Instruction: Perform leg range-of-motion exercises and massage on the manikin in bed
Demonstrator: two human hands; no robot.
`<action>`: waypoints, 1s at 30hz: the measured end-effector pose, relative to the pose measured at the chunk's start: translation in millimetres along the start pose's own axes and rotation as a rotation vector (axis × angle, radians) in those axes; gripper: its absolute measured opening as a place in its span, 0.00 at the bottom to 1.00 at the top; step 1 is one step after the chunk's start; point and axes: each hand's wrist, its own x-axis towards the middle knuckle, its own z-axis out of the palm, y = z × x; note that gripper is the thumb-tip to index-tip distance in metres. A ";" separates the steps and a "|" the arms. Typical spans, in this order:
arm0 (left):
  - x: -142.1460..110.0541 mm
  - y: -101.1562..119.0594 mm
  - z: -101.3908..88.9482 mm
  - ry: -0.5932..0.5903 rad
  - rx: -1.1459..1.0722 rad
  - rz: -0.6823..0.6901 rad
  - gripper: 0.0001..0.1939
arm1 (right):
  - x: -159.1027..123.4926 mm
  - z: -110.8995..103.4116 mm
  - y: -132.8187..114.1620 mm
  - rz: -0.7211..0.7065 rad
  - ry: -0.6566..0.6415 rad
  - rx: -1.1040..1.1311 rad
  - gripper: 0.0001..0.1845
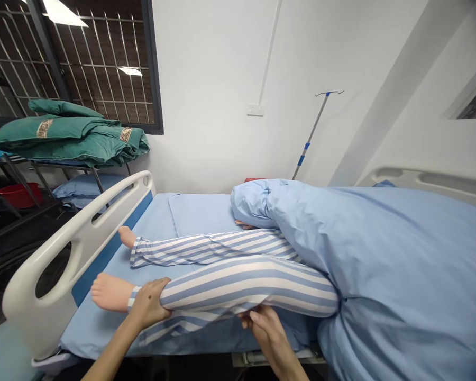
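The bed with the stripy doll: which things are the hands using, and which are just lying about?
In use:
left hand, gripping the blue-and-white striped pyjama leg of a manikin
right hand, under that leg
pale blue cloth blanket, over the manikin's upper body

Lying about:
folded green cloth blankets on a metal rack
red plastic basin
metal drip pole
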 end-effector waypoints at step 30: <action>4.7 6.1 60.0 0.133 -0.158 0.043 0.28 | -8.7 -4.5 -15.2 0.003 0.016 -0.129 0.12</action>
